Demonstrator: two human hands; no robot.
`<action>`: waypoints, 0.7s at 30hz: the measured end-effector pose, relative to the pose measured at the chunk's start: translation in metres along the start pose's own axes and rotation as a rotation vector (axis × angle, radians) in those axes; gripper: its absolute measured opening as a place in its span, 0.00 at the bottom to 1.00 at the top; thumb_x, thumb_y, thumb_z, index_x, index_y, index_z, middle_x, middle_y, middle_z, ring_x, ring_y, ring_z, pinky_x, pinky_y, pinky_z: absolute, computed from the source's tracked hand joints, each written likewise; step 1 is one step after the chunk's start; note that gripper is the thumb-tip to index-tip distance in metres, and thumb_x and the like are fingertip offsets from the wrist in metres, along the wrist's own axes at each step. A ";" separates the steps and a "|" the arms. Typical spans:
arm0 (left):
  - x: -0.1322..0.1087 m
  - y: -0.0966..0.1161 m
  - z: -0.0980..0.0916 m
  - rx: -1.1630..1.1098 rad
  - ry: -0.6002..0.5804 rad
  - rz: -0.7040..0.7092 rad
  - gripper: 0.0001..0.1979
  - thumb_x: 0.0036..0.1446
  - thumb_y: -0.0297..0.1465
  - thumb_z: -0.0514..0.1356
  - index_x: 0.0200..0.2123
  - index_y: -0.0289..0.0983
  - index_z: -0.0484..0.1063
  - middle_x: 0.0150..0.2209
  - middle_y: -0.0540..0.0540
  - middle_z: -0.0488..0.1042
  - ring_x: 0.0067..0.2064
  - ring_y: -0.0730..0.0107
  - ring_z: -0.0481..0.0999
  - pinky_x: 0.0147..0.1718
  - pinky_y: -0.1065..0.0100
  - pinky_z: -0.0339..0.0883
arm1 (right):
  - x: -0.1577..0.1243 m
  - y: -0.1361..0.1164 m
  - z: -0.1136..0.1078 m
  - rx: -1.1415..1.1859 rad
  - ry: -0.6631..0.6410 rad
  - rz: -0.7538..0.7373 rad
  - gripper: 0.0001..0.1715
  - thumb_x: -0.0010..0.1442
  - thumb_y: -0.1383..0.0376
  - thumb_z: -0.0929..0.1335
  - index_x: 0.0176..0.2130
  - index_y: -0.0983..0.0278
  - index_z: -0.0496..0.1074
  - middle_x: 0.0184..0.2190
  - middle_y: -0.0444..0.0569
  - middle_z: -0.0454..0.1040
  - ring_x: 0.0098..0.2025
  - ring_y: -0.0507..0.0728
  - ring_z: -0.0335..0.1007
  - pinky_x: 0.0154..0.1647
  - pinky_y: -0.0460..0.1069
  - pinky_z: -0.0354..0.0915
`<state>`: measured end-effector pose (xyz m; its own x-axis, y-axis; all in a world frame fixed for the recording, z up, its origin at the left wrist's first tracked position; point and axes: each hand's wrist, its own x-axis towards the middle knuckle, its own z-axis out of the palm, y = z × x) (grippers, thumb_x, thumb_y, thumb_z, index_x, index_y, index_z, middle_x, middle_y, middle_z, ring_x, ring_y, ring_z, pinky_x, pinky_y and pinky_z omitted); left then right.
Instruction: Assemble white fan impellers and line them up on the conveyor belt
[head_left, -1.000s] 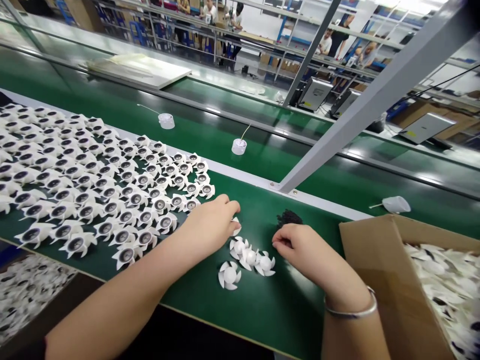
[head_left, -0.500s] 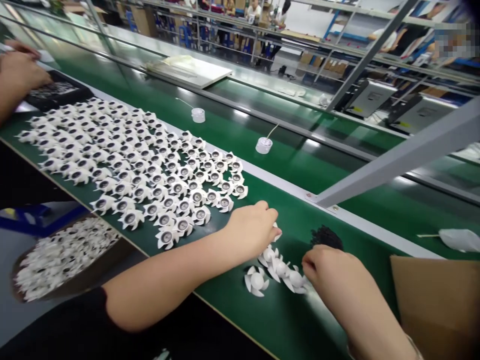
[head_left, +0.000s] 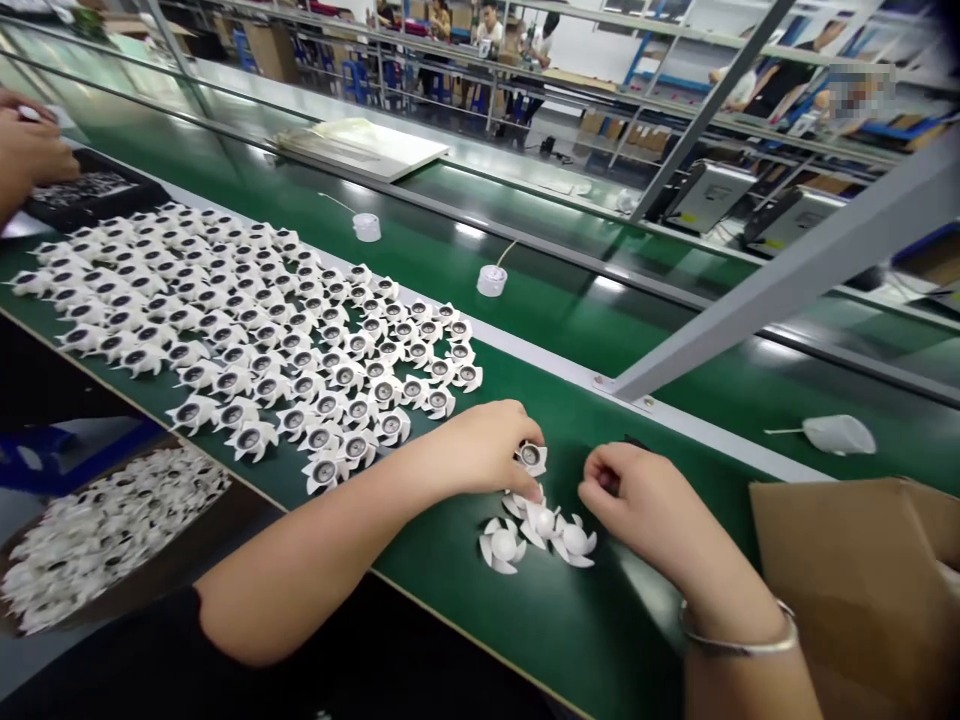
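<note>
My left hand (head_left: 499, 448) curves its thumb and fingers round a small white fan wheel (head_left: 532, 458), whose dark ring faces up. Just below it lie several white fan wheels with their domed hubs up, one of them a loose fan wheel (head_left: 502, 545) nearest the table edge. To the right, my right hand (head_left: 634, 490) is closed with fingertips pinched together; something dark shows between them, too small to name. Behind that hand, a bit of a black pile (head_left: 637, 441) shows, mostly hidden. Many fan wheels with dark rings up (head_left: 326, 437) cover the green table on the left.
A cardboard box (head_left: 825, 560) stands at the right. A slanted grey post (head_left: 720, 310) rises beyond the hands. White round parts with wires (head_left: 492, 281) lie on the far green strip. Another person's hand (head_left: 37, 150) is by a black tray (head_left: 90, 205). A container of fan wheels sits below left.
The view has shifted a little. My right hand has come up off the black pile, still pinched, and is nearer the fan wheel at my left hand, whose dark ring now shows.
</note>
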<state>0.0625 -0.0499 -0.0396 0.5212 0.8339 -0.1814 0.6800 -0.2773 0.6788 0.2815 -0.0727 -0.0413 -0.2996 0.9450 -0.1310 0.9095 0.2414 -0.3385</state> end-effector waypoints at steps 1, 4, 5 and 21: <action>0.002 -0.001 0.001 -0.025 0.004 0.012 0.24 0.45 0.41 0.72 0.47 0.42 0.77 0.48 0.46 0.74 0.40 0.63 0.76 0.36 0.67 0.67 | 0.001 -0.002 -0.001 0.064 0.016 -0.022 0.06 0.53 0.67 0.64 0.25 0.61 0.67 0.24 0.43 0.70 0.26 0.53 0.65 0.27 0.47 0.57; 0.008 -0.005 0.006 -0.090 0.025 0.052 0.15 0.47 0.35 0.69 0.42 0.43 0.80 0.42 0.47 0.75 0.37 0.65 0.76 0.35 0.68 0.67 | 0.004 -0.012 0.001 0.225 0.050 -0.100 0.05 0.53 0.69 0.64 0.28 0.61 0.68 0.26 0.44 0.71 0.29 0.53 0.66 0.30 0.47 0.60; 0.009 -0.005 0.007 -0.107 0.028 0.064 0.14 0.47 0.33 0.68 0.40 0.43 0.80 0.40 0.48 0.76 0.36 0.65 0.76 0.34 0.68 0.67 | 0.005 -0.016 0.002 0.265 0.058 -0.126 0.05 0.54 0.69 0.64 0.28 0.62 0.68 0.27 0.44 0.71 0.30 0.53 0.66 0.31 0.47 0.60; 0.015 -0.007 0.011 -0.146 0.008 0.142 0.06 0.47 0.29 0.62 0.31 0.39 0.77 0.35 0.49 0.74 0.37 0.66 0.74 0.35 0.69 0.65 | 0.014 -0.028 0.019 -0.075 0.131 -0.223 0.07 0.60 0.71 0.66 0.31 0.65 0.73 0.31 0.48 0.71 0.35 0.56 0.67 0.37 0.50 0.60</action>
<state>0.0712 -0.0403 -0.0547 0.6021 0.7953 -0.0710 0.5175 -0.3209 0.7932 0.2459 -0.0704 -0.0512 -0.4598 0.8858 0.0626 0.8453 0.4582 -0.2748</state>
